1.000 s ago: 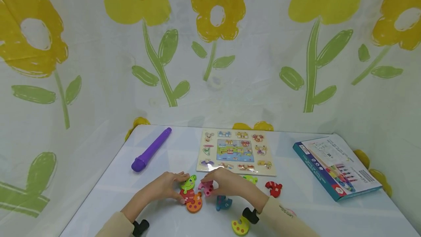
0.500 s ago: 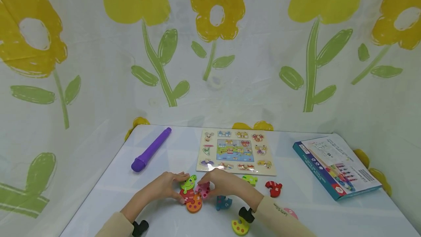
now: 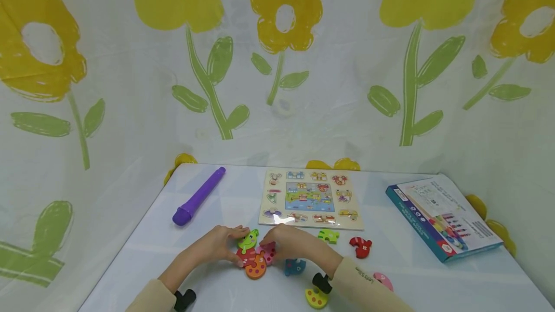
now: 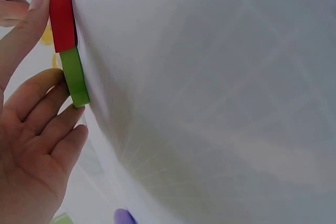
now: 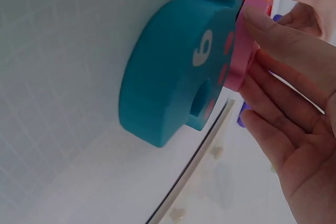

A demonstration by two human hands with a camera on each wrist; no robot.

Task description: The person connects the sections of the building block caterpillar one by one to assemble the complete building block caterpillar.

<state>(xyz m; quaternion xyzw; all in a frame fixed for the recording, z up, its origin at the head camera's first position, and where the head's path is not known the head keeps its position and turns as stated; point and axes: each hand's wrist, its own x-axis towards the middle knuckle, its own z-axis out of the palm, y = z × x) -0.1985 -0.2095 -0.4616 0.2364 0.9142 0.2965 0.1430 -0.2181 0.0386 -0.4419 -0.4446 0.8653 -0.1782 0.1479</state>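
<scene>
My left hand holds a joined row of number puzzle pieces from the left. Its fingers touch the green smiling head piece, and its thumb lies against the red piece numbered 2. An orange piece numbered 3 is joined below the red one. From the other side my right hand pinches a pink spotted piece right at the orange piece's edge. The right wrist view shows the pink piece between thumb and fingers, with a teal piece numbered 6 lying nearer the camera.
Loose pieces lie to the right: lime, red, yellow and pink. Behind stands a flat wooden picture puzzle board. A purple toy microphone lies at left, a teal-edged box at right.
My right hand has moved the pink piece leftward and slightly down, up against the orange piece. The left hand has stayed in place on the green and red pieces.
</scene>
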